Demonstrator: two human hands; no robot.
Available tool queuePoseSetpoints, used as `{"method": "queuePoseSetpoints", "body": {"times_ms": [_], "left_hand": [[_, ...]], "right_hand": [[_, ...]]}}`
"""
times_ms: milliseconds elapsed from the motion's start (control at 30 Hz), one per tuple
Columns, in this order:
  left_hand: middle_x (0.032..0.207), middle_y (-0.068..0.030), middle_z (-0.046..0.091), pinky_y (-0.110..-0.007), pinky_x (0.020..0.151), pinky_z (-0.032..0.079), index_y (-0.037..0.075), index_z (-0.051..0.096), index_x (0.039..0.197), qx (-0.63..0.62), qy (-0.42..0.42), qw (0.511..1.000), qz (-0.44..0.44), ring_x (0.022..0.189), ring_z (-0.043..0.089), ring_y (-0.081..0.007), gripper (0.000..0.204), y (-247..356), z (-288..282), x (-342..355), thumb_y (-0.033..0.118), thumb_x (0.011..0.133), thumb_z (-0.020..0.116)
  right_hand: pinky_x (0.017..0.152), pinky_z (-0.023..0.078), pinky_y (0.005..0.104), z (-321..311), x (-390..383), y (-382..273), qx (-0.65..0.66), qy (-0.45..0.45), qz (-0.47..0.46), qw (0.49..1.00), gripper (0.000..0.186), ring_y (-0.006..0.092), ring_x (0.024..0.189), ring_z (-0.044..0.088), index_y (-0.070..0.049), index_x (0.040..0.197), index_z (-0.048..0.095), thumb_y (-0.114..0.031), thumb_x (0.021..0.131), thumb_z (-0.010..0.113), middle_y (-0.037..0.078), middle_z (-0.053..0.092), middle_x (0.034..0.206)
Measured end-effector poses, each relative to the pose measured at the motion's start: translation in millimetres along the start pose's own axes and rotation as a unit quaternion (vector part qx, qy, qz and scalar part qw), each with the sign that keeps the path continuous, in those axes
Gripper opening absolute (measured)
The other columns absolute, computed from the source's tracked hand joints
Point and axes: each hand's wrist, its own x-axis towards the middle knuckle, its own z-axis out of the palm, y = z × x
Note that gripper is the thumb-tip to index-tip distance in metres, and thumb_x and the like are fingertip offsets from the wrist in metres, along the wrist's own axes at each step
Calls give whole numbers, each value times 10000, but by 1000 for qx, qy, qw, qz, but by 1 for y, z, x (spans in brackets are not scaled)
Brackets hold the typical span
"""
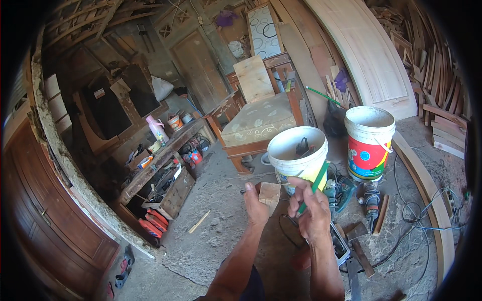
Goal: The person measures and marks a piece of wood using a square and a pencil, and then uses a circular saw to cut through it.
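My left hand [255, 205] grips a small pale wooden block [270, 194], held up in front of me at mid-frame. My right hand [312, 208] is closed around a green pencil [314, 186] that points up and to the right, its tip close to the block's right side. Both forearms rise from the lower edge. Just behind my hands stands a white bucket [297, 150] with dark tools inside it.
A second white bucket [369, 138] with a red band stands to the right. Power tools [370, 200] and cables lie on the concrete floor. A wooden chair [258, 120] with a cushion sits behind. A cluttered workbench [160, 160] runs along the left; planks lean at the right.
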Motion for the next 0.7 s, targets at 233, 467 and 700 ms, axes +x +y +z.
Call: {"method": "queuePoseSetpoints", "body": {"times_ms": [233,467,700], "left_hand": [[777,-170,670,-370,662,521,-31,615,949,-19,-5,999,-26,694,646,-270,863,1,4,-1,718,974,187],[786,-177,674,-376,675,529,-33,627,940,-13,-30,999,-34,704,655,-280,879,7,10,-6,723,971,178],[774,-177,671,-379,683,531,-36,631,914,-23,-35,998,-38,708,657,-280,896,3,9,-5,734,966,176]], "right_hand": [[653,385,267,-1,-3,-4,-165,46,-103,980,514,101,696,466,-22,1030,645,-483,1042,420,6,511,762],[543,405,236,-7,-5,3,-76,35,-78,993,382,81,563,491,-35,916,603,-383,1037,504,4,546,700],[653,551,255,-6,-4,5,-42,62,-117,990,154,119,666,618,-50,938,554,-133,930,684,51,625,843]]}}
